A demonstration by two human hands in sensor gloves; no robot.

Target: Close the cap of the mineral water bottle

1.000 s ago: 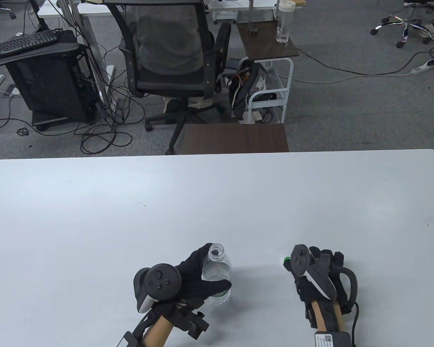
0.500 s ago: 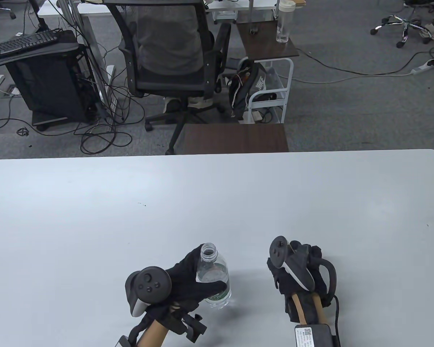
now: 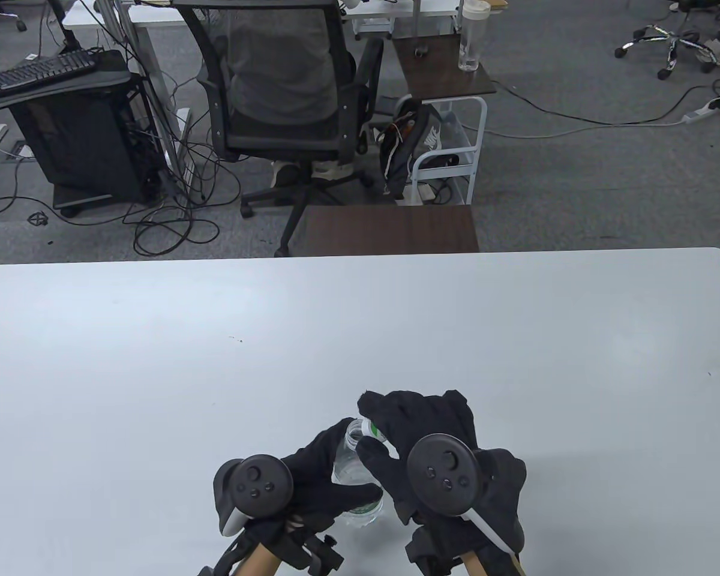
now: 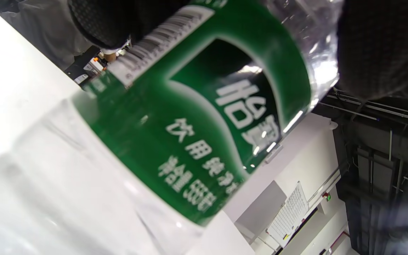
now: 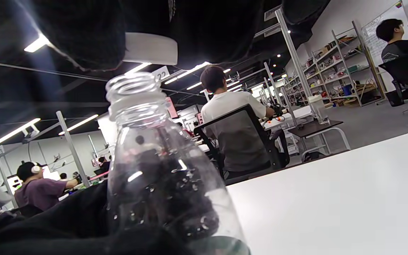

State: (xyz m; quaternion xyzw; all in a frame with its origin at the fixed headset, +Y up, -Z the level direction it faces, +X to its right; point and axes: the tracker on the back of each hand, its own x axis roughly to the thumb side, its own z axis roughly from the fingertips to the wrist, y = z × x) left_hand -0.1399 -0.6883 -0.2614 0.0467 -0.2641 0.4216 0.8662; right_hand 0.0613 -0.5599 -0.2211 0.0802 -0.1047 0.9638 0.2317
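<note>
A clear mineral water bottle [image 3: 353, 441] with a green label [image 4: 204, 117] stands upright near the table's front edge. My left hand [image 3: 342, 480] grips its body from the left; its fingers [image 4: 377, 46] wrap the label. The threaded neck [image 5: 133, 94] is open. My right hand [image 3: 373, 429] is above the bottle from the right and pinches the green-and-white cap [image 3: 369, 427]. In the right wrist view the cap [image 5: 151, 47] hangs just above the mouth, with a small gap between them, between my fingers [image 5: 83, 32].
The white table [image 3: 360, 336] stretches far and to both sides of the hands. Beyond its far edge stand a brown side table [image 3: 390, 229] and an occupied office chair [image 3: 276, 90].
My right hand rose off the table with the cap and moved left, to above the bottle's mouth. My left hand kept its grip on the bottle and barely shifted.
</note>
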